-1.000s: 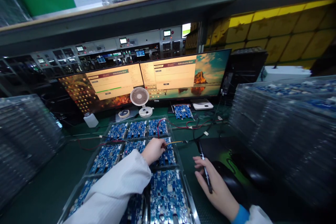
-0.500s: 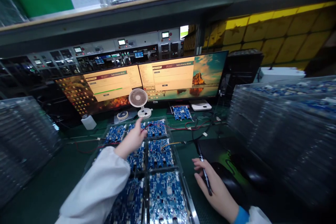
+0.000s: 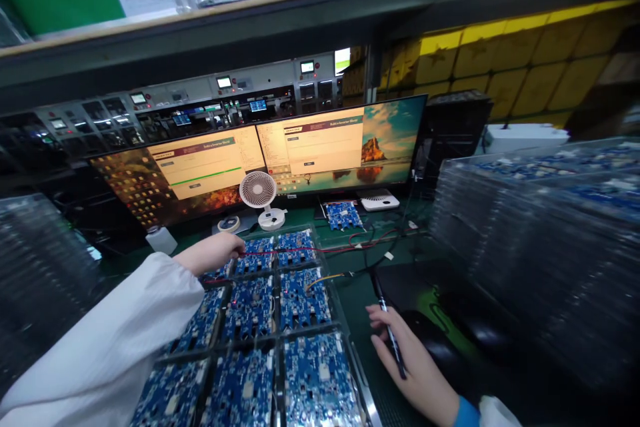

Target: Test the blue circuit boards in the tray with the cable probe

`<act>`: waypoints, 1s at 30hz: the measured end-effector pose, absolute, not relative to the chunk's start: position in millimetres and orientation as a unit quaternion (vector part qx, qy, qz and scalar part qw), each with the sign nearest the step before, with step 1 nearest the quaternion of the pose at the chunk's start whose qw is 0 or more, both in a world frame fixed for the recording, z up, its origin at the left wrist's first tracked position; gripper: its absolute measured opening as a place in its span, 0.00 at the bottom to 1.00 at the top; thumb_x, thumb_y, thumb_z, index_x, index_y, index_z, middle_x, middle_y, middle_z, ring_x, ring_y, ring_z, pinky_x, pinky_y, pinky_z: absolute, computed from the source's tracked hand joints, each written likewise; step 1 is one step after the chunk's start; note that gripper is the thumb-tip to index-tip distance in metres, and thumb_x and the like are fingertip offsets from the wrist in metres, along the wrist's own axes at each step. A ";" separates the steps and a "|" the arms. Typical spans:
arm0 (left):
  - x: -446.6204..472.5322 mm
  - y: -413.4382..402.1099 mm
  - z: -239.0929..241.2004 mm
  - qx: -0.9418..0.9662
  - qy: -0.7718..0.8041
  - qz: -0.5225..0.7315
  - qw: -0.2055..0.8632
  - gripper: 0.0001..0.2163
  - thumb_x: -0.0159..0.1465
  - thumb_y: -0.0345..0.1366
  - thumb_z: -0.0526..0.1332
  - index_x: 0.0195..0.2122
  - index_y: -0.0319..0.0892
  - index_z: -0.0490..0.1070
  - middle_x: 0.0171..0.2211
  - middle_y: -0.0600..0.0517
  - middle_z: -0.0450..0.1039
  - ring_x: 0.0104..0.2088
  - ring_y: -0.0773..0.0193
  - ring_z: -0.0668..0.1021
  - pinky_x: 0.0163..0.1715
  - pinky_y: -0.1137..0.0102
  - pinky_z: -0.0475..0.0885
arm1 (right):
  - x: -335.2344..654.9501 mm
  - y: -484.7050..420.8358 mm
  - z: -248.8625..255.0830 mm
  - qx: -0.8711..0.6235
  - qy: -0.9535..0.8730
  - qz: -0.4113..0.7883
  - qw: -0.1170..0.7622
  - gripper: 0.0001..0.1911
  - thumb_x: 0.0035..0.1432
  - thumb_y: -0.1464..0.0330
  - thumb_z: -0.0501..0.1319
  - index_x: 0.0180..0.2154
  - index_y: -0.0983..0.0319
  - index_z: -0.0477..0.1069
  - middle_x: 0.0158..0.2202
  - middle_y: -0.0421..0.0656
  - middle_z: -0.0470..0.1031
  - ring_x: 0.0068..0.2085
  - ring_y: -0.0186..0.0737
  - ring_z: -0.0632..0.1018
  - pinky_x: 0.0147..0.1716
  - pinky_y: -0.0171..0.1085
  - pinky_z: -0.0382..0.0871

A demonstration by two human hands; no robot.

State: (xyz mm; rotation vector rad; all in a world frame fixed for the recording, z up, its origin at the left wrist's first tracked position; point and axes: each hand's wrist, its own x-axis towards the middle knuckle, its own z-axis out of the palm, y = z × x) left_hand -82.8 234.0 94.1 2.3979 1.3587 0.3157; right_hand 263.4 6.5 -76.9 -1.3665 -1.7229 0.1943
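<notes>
My left hand reaches over the back left of a clear plastic tray divided into compartments, with blue circuit boards lying in them. Its fingers are closed on the end of a thin red cable, which runs rightward across the back row of boards; the fingertips are partly hidden. A yellow wire reaches the board in the middle right compartment. To the right of the tray my right hand holds a dark pen, beside a black computer mouse.
Two monitors stand behind the tray, with a white fan, a tape roll and a separate circuit board before them. Tall stacks of clear trays rise on the left and right. A shelf crosses above.
My left hand has moved left, from the back middle compartments to the back left one, drawing the red cable across the boards. My right hand and pen stay put. The view has shifted slightly.
</notes>
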 end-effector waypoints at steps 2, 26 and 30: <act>-78.8 243.2 95.0 0.842 0.490 0.144 0.176 0.08 0.46 0.24 0.63 0.20 0.45 0.75 0.20 0.54 0.73 0.24 0.62 0.71 0.36 0.66 0.67 | 262.8 6.7 -76.5 -0.552 -0.699 0.079 0.448 0.13 0.62 0.68 0.52 0.49 0.56 0.62 0.49 0.49 0.73 0.46 0.38 0.77 0.46 0.40 0.75; 40.2 233.3 5.9 0.749 0.553 0.223 0.290 0.07 0.50 0.22 0.62 0.25 0.40 0.70 0.17 0.59 0.68 0.22 0.69 0.74 0.31 0.72 0.71 | 264.3 7.1 -72.8 -0.549 -0.699 0.070 0.453 0.12 0.62 0.67 0.53 0.48 0.56 0.64 0.49 0.49 0.74 0.48 0.41 0.77 0.46 0.41 0.76; 57.9 222.0 -11.3 0.771 0.512 0.209 0.316 0.06 0.51 0.23 0.61 0.27 0.40 0.72 0.22 0.56 0.74 0.28 0.67 0.77 0.34 0.72 0.72 | 264.5 7.0 -72.4 -0.554 -0.693 0.081 0.454 0.12 0.61 0.67 0.52 0.47 0.57 0.65 0.49 0.50 0.74 0.49 0.42 0.77 0.46 0.41 0.76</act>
